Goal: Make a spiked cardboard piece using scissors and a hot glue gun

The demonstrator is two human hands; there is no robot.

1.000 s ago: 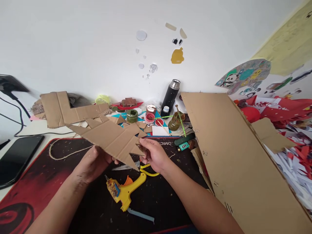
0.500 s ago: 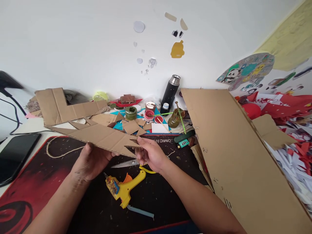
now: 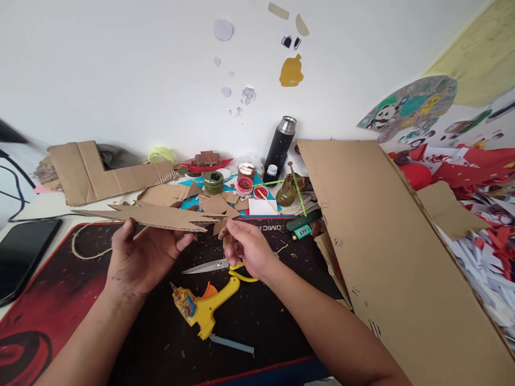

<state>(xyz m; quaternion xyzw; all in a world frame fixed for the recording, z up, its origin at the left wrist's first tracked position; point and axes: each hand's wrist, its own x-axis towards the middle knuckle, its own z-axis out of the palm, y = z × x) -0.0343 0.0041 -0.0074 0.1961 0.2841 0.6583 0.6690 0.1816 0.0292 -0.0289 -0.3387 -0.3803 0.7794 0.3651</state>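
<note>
A long cardboard piece [image 3: 161,215] with jagged, notched ends is held up over the desk mat, tilted nearly edge-on. My left hand [image 3: 147,252] grips it from below, thumb at the near edge and fingertips showing beyond the far edge. At its pointed right end, my right hand [image 3: 247,246] is closed in a pinch, its curled fingers partly hiding the contact. Beneath the hands lie scissors [image 3: 205,267] with yellow handles, partly covered by the right hand. Nearer to me rests a yellow glue gun [image 3: 205,308] with a glue stick [image 3: 232,344] protruding from it.
A large cardboard sheet [image 3: 386,241] leans along the right side. Paint jars [image 3: 213,183], a black flask [image 3: 280,142], cardboard scraps [image 3: 215,205] and an L-shaped cardboard piece [image 3: 84,174] line the back. A phone [image 3: 28,257] lies left on the desk.
The cardboard piece has tipped flatter, its face now turned more upward and away. My left hand has rolled palm-up beneath it, while my right hand stays near its right end.
</note>
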